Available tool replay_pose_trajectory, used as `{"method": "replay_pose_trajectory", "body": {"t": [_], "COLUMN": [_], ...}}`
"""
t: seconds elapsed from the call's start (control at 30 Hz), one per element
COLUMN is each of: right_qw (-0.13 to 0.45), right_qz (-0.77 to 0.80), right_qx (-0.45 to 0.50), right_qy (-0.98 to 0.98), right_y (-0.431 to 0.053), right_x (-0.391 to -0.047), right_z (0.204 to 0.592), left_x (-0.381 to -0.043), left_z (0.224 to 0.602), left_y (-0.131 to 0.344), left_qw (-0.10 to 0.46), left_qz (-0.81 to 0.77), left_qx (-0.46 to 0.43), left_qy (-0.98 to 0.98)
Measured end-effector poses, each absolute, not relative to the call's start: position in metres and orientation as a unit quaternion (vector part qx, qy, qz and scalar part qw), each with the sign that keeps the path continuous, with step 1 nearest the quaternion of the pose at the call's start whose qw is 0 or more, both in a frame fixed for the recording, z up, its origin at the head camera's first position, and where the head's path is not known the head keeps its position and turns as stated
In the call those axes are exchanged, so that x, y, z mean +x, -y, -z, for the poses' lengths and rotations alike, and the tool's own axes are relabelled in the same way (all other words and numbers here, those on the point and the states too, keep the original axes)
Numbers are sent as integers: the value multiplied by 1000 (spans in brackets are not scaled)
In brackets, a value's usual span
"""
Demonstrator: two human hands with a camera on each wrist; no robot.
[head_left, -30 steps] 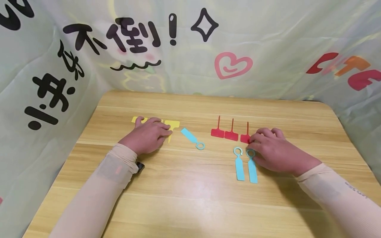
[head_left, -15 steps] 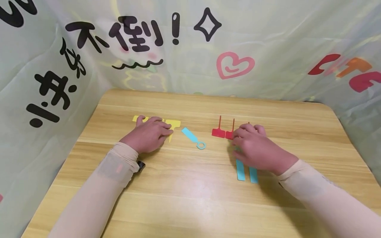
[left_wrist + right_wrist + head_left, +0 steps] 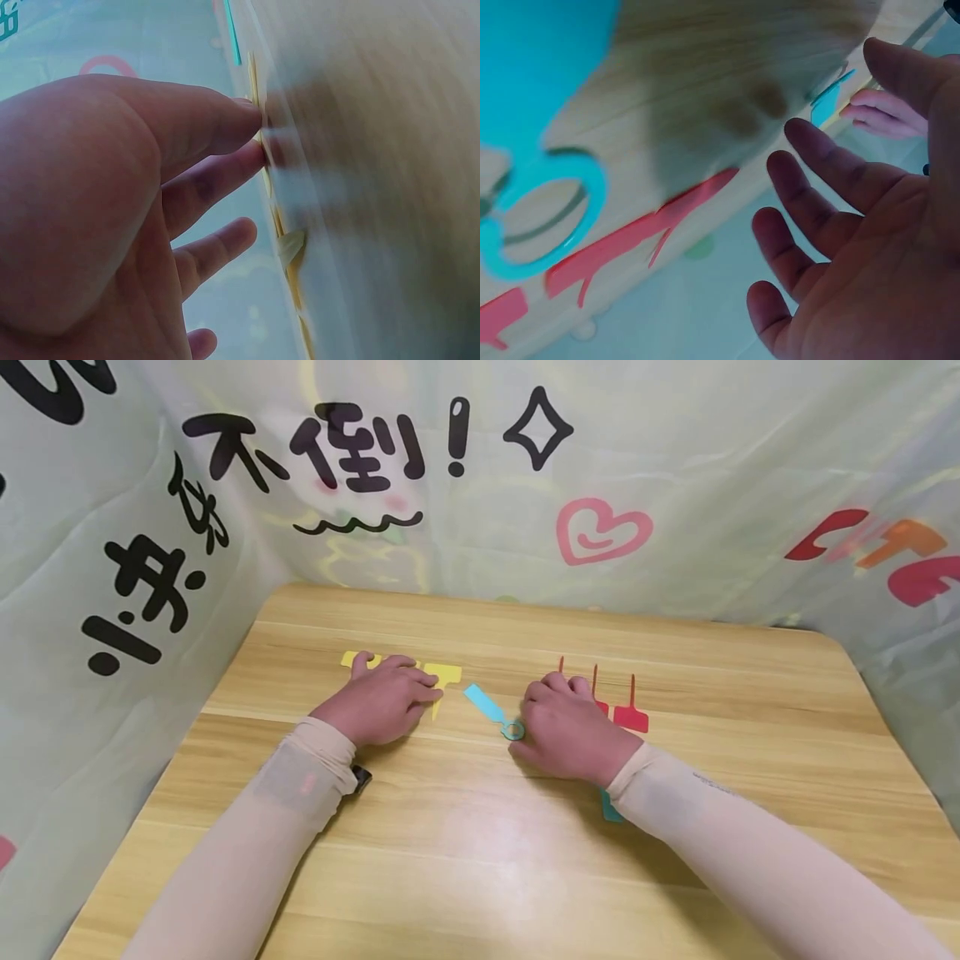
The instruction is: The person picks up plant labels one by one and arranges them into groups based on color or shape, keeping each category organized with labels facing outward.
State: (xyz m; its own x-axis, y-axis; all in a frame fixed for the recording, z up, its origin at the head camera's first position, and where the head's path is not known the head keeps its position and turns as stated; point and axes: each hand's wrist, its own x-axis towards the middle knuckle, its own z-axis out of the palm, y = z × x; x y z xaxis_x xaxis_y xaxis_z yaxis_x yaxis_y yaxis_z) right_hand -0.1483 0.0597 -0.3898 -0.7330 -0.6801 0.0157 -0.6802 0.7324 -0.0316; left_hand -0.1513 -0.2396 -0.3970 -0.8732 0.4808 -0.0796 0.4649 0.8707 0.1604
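My left hand (image 3: 381,703) lies over a row of yellow T-shaped plant labels (image 3: 447,673). In the left wrist view its thumb and index fingertips meet the edge of a yellow label (image 3: 253,75) low at the tabletop. My right hand (image 3: 573,727) hovers with spread fingers and an empty palm, its fingertips beside the ring of a slanted blue hook label (image 3: 483,702). Behind and to its right are red T-shaped labels (image 3: 632,719), partly covered by it. Another blue label (image 3: 610,806) peeks out below the right wrist; its ring (image 3: 596,187) shows in the right wrist view.
The wooden table (image 3: 450,860) has rounded far corners. A pale printed cloth (image 3: 712,485) hangs behind and to the left of it. The right forearm (image 3: 720,810) crosses over the table's right half.
My right hand has moved left, from the rightmost red label across to the slanted blue label, uncovering that red one. My left hand has stayed at the yellow labels. The head view has shifted slightly.
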Motion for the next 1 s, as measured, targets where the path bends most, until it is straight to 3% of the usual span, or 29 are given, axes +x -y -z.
{"method": "replay_pose_trajectory", "body": {"t": [0.47,0.73,1.0], "right_qw": [9,54,24], "right_qz": [-31,-44,-13], "right_qx": [376,434,497], "right_qy": [926,898,867], "right_y": [-58,-94,-133], "right_x": [-153,-158,-169], "right_z": [392,377,363], "left_x": [-153,-152,-152], "left_z": [398,396,396], "left_y": [236,235,238], "left_qw": [59,56,61], "left_qz": [-71,-65,-64], "left_qx": [247,249,245], "left_qy": [-965,-965,-966]}}
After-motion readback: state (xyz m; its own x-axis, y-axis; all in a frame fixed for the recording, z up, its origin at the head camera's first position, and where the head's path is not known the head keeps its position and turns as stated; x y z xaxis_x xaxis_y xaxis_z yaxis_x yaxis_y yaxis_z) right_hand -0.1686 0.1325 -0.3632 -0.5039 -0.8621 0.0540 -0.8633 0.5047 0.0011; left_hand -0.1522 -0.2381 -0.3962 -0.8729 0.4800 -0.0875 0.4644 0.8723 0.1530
